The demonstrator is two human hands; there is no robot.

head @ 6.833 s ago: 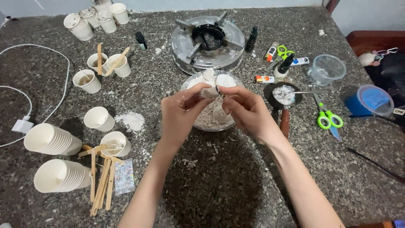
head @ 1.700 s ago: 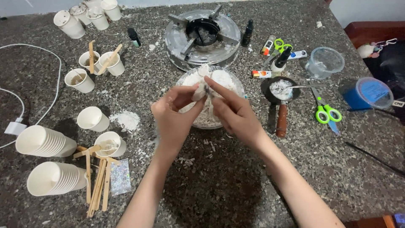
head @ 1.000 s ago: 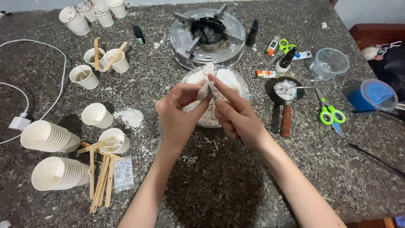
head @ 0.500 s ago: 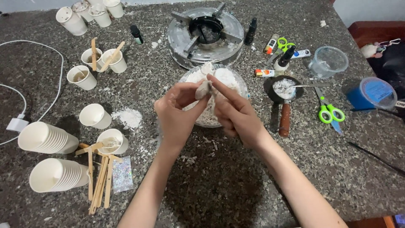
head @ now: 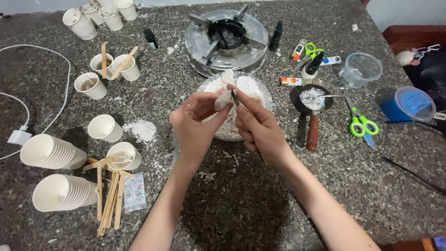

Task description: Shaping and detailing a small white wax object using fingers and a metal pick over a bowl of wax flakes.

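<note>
Left hand (head: 195,125) is pinching a white wax chunk (head: 223,99) between thumb and fingertips, just above the bowl (head: 265,95). Right hand (head: 260,130) is gripping a small blade (head: 235,98), fingers pressed together, its tip touching the chunk. Scissors (head: 360,122) are lying well right of the fingers.

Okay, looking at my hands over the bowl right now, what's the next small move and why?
Probably another short stroke of the small blade in your right hand down the white wax chunk pinched in your left hand. Both sit right above the clear bowl already full of white shavings, so fresh flakes should drop inside.
</note>
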